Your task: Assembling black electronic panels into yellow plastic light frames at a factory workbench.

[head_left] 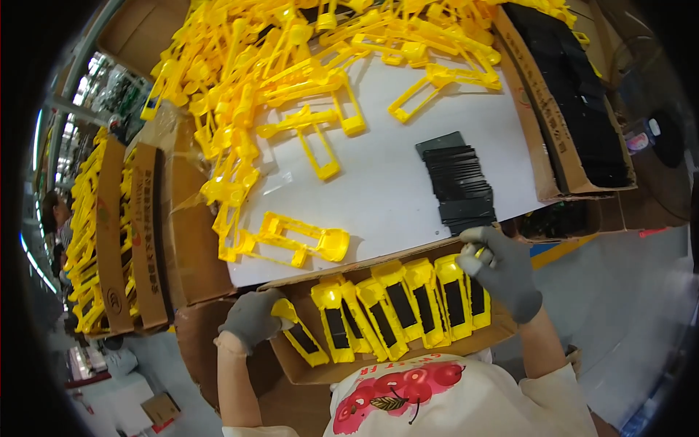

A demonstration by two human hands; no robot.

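Both hands wear grey gloves. My left hand is closed on the rounded upper end of a yellow plastic frame with a black plate, at the left end of an open cardboard box. Inside that box several similar yellow frames stand in a leaning row, each with a black plate in its window. Over the row's right end, my right hand has its fingers curled around the top of the last yellow frame; its fingertips partly hide the grip.
A white worktop lies beyond the box, with a large heap of empty yellow frames at its far left. A fanned stack of black plates sits at its right. Boxes of black plates and yellow frames flank it.
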